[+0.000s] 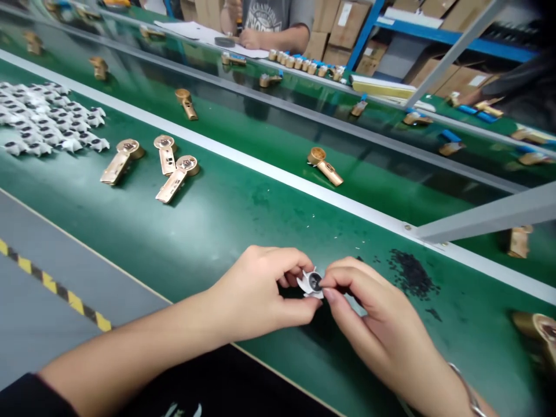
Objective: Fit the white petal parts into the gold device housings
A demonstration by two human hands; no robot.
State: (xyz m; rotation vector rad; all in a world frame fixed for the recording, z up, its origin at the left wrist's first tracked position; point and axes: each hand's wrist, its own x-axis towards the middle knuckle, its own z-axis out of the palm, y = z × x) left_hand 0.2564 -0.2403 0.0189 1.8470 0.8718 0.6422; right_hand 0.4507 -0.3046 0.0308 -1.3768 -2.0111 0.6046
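Between the thumb and fingers of my left hand point(264, 292) is a small white fan blade point(309, 284) with a dark round hub facing up. My right hand point(373, 313) pinches at that hub with thumb and index finger; what lies between those fingertips is too small and covered to name. Both hands are just above the green table, close together. To the right of them a pile of small black pieces point(412, 273) is spread on the green surface. At the far left lie many white fan blades point(43, 119) with dark hubs, in rows.
Three gold handheld fan housings point(177, 176) lie left of centre. Beyond a white rail point(243, 159), more gold housings point(325, 165) sit on a green belt. A grey metal strut point(486, 211) crosses at right. Across the line, a person's hand point(254, 39) rests near papers.
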